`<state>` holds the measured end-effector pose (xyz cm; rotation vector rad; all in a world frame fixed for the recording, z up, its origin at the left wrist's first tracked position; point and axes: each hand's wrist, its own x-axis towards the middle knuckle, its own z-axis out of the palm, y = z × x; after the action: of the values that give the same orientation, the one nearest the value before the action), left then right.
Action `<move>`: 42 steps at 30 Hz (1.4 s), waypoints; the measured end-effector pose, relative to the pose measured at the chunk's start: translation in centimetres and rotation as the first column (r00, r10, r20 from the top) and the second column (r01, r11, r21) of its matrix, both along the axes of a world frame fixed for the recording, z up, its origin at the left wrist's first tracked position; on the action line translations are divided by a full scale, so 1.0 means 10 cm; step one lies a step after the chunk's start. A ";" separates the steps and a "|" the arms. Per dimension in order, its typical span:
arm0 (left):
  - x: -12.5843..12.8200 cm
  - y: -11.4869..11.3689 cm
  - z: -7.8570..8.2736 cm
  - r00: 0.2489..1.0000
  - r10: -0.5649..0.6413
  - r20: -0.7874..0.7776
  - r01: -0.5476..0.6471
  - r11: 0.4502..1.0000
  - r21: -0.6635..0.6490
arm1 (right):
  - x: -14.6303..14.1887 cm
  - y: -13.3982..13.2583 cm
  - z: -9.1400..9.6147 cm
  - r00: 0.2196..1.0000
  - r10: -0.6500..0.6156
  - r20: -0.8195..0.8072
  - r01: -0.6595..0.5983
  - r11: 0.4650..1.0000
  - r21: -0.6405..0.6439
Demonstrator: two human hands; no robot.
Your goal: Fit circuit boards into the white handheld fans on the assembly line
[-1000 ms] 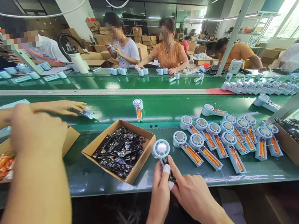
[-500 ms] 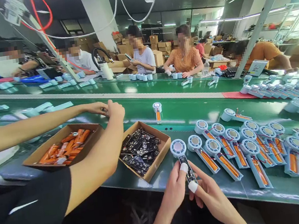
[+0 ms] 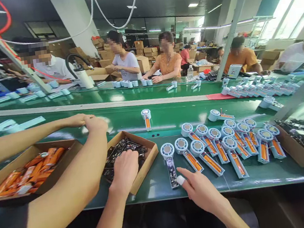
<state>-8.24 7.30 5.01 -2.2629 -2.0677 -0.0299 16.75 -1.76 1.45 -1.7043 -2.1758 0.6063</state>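
My left hand (image 3: 126, 169) reaches over the cardboard box (image 3: 145, 172) of black circuit boards (image 3: 126, 142). Its fingers point down among the boards and are mostly hidden. A light-blue handheld fan (image 3: 167, 151) lies at the table's front, a circuit board (image 3: 172, 173) set in its handle. Just right of that handle is my right hand (image 3: 202, 189), with index finger and thumb apart and nothing visible between them. A white cover sits on the thumb tip. Several fan bodies (image 3: 197, 147) with orange batteries in their handles lie to the right.
A co-worker's arms (image 3: 72, 173) stretch across from the left, above a box of orange batteries (image 3: 33, 174). Another box (image 3: 299, 147) of dark parts stands at right. One fan (image 3: 147, 120) lies on the green belt. People sit across the line.
My left hand has left the fan and moved left to the circuit board box. My right hand has let go of the fan, now lying on the table. The view has turned right.
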 end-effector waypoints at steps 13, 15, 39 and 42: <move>1.15 -0.95 -0.37 0.125 0.088 0.988 0.174 0.979 -0.109 | 0.00 0.48 -0.08 0.979 -0.095 0.183 0.005 0.899 0.438; 1.18 -0.99 -0.54 0.155 0.119 0.981 0.131 0.981 -0.140 | 0.08 0.39 -0.11 0.998 -0.058 -0.008 0.057 0.908 0.415; 1.16 -0.90 -0.68 -0.236 0.391 0.890 0.165 0.918 -0.360 | 0.23 -0.11 0.01 0.973 0.073 -0.218 -0.037 0.986 0.162; 1.13 -0.87 -0.65 -0.235 0.386 0.892 0.172 0.920 -0.353 | 0.26 -0.07 -0.01 0.969 0.188 -0.163 -0.149 0.963 0.223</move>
<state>3.05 -1.36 -1.51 -2.1911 -2.9066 -2.6735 19.33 -2.45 1.37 -1.3130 -2.1811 0.5310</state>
